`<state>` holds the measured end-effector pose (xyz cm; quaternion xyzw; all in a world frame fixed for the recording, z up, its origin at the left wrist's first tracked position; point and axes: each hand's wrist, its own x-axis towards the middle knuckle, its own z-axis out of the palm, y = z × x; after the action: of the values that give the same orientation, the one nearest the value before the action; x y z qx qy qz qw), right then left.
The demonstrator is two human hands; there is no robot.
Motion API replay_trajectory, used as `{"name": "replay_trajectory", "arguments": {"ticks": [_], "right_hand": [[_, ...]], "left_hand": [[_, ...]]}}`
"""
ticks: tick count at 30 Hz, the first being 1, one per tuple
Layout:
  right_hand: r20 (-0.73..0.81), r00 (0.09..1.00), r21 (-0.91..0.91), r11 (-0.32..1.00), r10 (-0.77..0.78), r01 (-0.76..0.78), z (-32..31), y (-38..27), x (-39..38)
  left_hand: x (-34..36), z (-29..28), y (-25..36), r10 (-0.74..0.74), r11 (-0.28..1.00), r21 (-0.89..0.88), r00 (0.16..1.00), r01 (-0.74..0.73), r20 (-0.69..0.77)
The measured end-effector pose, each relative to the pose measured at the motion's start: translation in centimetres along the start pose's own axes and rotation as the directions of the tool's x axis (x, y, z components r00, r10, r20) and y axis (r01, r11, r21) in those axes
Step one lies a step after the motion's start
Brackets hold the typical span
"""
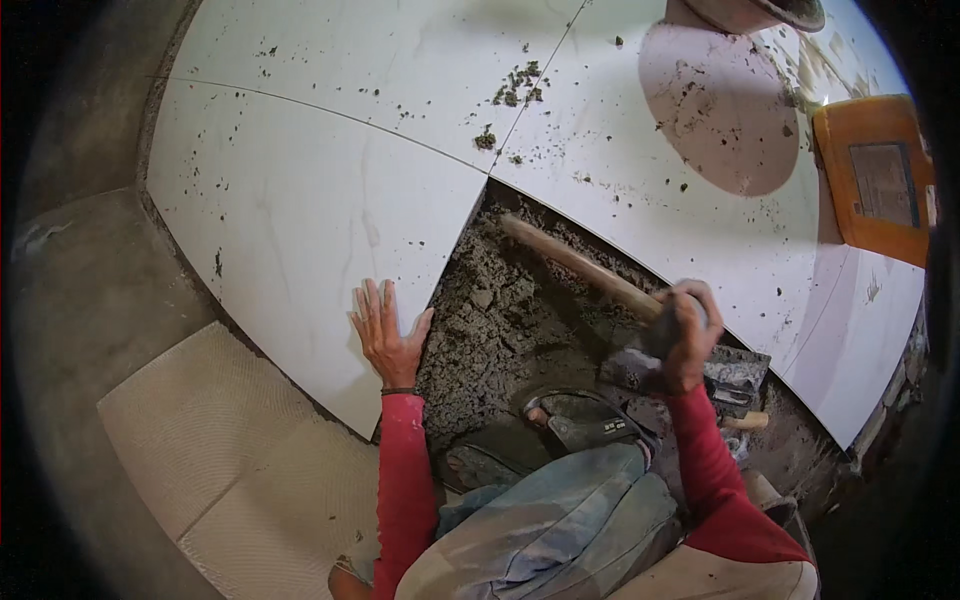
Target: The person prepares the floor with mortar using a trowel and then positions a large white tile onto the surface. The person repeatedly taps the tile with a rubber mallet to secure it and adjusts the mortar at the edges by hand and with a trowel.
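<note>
My left hand [390,335] lies open, fingers spread, on the white veined tile [280,210], near its edge beside a bed of coarse grey mortar [470,310]. My right hand [690,330] grips a mallet by the dark head end; its wooden handle [575,260] points up and left over the mortar. A metal trowel [735,380] with a wooden grip lies just right of and below that hand, partly hidden. My sandalled foot [580,420] rests in the mortar area between my arms.
More white tiles [360,50] with grit on them surround the mortar. A bucket [740,12] stands at top right, an orange-yellow container [870,170] at right. Ridged-backed tiles [170,440] lie at lower left along a grey concrete edge [110,270].
</note>
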<state>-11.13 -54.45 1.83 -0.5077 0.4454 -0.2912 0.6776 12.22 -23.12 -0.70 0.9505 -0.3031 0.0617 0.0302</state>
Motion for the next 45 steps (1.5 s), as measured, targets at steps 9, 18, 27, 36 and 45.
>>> {"name": "replay_trajectory", "arguments": {"ticks": [9, 18, 27, 36, 45], "right_hand": [[0.039, 0.962, -0.389, 0.883, -0.269, 0.263, 2.2, 3.3, -0.3], [-0.002, 0.986, -0.101, 0.981, -0.167, 0.166, -4.0, -0.7, -0.6], [-0.088, 0.987, -0.044, 0.991, -0.133, 0.129, 2.9, 3.3, -0.7], [0.06, 0.998, 0.196, 0.98, 0.016, -0.028, -3.9, 0.4, -1.8], [0.109, 0.948, -0.26, 0.912, -0.3, 0.318, 3.3, 0.1, -0.9]], "left_hand": [[0.6, 0.6, 0.8, 0.032, 0.999, -0.014, 0.999, -0.032, -0.006], [0.0, -0.2, 0.2, -0.016, 1.0, -0.004, 1.0, 0.016, 0.006], [1.1, 1.3, 0.0, 0.042, 0.999, -0.007, 0.998, -0.042, -0.052], [0.0, 0.1, 0.0, 0.01, 1.0, 0.008, 0.999, -0.01, -0.035], [-0.6, 0.0, 0.4, -0.001, 1.0, -0.027, 0.999, -0.001, -0.049]]}}
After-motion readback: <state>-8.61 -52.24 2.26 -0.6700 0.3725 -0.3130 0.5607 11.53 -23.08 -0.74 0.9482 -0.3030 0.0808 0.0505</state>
